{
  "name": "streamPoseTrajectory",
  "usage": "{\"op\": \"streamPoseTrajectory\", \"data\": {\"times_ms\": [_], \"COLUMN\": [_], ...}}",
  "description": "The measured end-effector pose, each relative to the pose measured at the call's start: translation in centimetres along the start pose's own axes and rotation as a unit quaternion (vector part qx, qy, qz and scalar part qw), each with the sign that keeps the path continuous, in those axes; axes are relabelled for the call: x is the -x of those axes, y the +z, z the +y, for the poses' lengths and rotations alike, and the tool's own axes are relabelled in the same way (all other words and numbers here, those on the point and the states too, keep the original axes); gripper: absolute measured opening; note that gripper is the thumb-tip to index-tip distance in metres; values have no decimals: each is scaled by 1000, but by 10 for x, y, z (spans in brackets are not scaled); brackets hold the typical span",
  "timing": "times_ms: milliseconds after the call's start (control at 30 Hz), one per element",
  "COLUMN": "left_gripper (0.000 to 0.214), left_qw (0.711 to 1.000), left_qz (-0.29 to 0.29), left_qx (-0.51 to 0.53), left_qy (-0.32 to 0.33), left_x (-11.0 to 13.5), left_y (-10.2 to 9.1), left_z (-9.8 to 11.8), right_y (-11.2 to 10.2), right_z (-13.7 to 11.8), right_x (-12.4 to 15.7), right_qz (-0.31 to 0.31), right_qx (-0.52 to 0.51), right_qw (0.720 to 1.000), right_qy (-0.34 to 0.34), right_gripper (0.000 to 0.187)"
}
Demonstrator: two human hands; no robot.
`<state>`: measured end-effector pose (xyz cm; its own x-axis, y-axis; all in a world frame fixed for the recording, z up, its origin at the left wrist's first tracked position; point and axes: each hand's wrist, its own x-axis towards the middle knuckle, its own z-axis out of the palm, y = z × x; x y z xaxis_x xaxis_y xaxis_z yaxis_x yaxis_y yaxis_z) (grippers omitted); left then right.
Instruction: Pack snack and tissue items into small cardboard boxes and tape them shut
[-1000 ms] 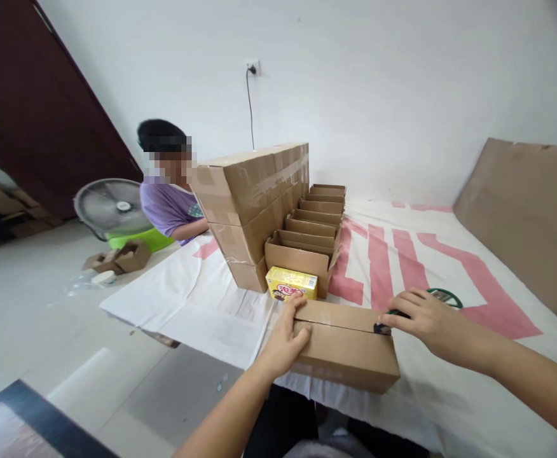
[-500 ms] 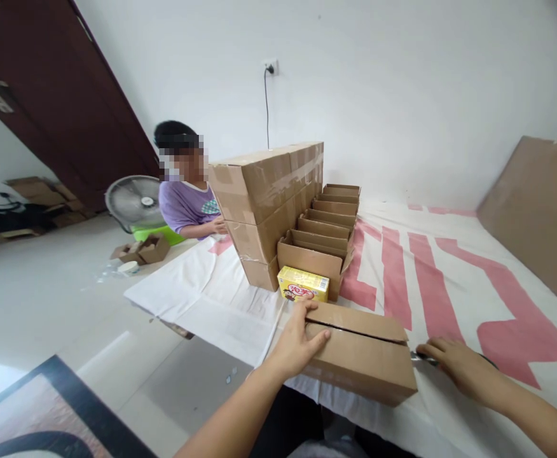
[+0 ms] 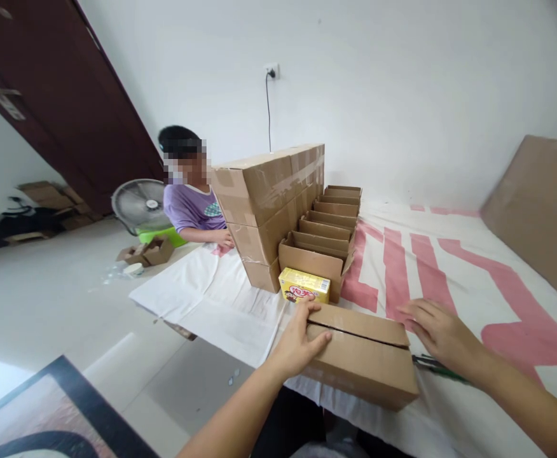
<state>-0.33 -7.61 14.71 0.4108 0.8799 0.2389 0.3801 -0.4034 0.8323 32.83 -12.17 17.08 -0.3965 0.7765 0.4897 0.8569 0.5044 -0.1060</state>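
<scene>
Head view. Pale tiled floor (image 3: 44,299), white wall (image 3: 402,95), dark brown door (image 3: 68,108) at left; a wall socket (image 3: 272,70) with a black cable hanging down. The counter (image 3: 450,267) is covered with a white cloth bearing broad pink bands, possibly large letters, not legible. A closed cardboard box (image 3: 362,359) lies at the counter's near edge, flaps meeting along the top. The left hand (image 3: 297,343) lies flat on its left end, fingers spread, thumb over the front face, gripping nothing. The right hand (image 3: 438,334) is open and empty at the box's right end; contact cannot be judged. A dark green tool (image 3: 433,366) lies on the cloth under the right wrist. Just behind the box is a yellow carton (image 3: 304,286) with red print, unreadable. Behind it runs a row of open boxes (image 3: 329,229), and left of that a stack of taped boxes (image 3: 269,203). A seated person in a purple shirt (image 3: 192,207) is partly hidden by the stack. A fan (image 3: 140,203), a green basin (image 3: 161,235) and small boxes (image 3: 147,251) stand on the floor. A cardboard sheet (image 3: 536,210) leans at right.
</scene>
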Motion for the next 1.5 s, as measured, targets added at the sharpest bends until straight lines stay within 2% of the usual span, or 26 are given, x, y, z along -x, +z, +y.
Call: {"op": "streamPoseTrajectory", "data": {"times_ms": [100, 200, 233, 367, 433, 533, 800, 1133, 1333, 1500], "left_gripper": [45, 45, 45, 41, 39, 37, 44, 47, 42, 41], "left_qw": [1000, 1000, 1000, 1000, 1000, 1000, 999, 998, 993, 996], "left_qz": [4, 6, 6, 12, 14, 19, 27, 29, 86, 47], "left_qx": [3, 3, 3, 4, 2, 2, 26, 51, 47, 56], "left_qy": [4, 15, 17, 13, 7, 11, 10, -3, -59, -41], "left_x": [1, 1, 2, 3, 3, 3, 4, 3, 21, 37], "left_y": [0, 1, 1, 2, 3, 3, 5, 5, -3, -7], "left_z": [-1, -3, -3, -2, -1, -1, -6, -7, -10, -11], "right_y": [-5, -1, 1, 10, 10, 8, 7, 11, 9, 7], "right_z": [-40, -69, -75, -86, -88, -90, -88, -85, -85, -80], "right_x": [-18, -26, -27, -30, -32, -34, -33, -30, -28, -29], "right_qz": [6, -37, -65, -238, -301, -336, -343, -291, -294, -267], "right_qx": [-48, -58, -58, -77, -96, -112, -115, -139, -153, -195], "right_qw": [997, 993, 991, 967, 949, 935, 931, 946, 942, 942], "right_qy": [-66, -100, -98, -38, -3, 30, 40, 31, 41, 53], "right_gripper": [19, 26, 34, 91, 98, 96, 96, 99, 100, 94]}}
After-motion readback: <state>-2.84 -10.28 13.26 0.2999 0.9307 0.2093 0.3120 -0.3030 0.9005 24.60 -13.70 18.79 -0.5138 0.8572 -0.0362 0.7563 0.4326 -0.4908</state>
